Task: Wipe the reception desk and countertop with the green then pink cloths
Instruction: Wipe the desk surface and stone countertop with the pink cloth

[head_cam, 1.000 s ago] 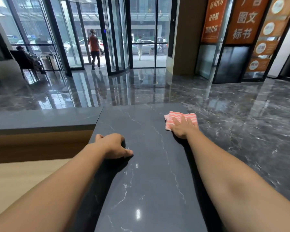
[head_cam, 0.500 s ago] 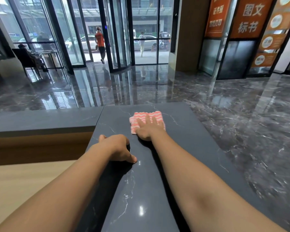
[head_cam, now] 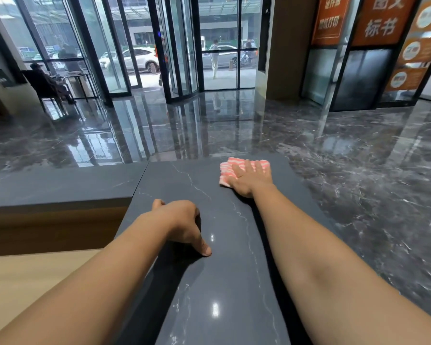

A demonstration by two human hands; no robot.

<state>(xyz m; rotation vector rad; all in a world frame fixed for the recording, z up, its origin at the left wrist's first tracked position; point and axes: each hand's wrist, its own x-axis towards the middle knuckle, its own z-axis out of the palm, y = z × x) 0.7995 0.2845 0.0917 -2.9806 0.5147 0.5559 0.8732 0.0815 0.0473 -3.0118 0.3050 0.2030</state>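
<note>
A pink-and-white striped cloth (head_cam: 228,170) lies on the dark grey marble countertop (head_cam: 224,282) near its far edge. My right hand (head_cam: 250,179) presses flat on the cloth with straight fingers and covers most of it. My left hand (head_cam: 182,224) rests on the countertop near its left edge, fingers loosely curled under, thumb touching the surface, holding nothing. No green cloth is in view.
A lower grey ledge (head_cam: 55,185) with a wooden face runs off to the left, above a light wooden desk surface (head_cam: 30,282). Beyond the countertop's far and right edges lies a glossy dark marble floor (head_cam: 358,183). Glass doors and a seated person are far off.
My right hand slid the pink cloth left across the countertop, then back to the right along the far edge. My left hand stayed put.
</note>
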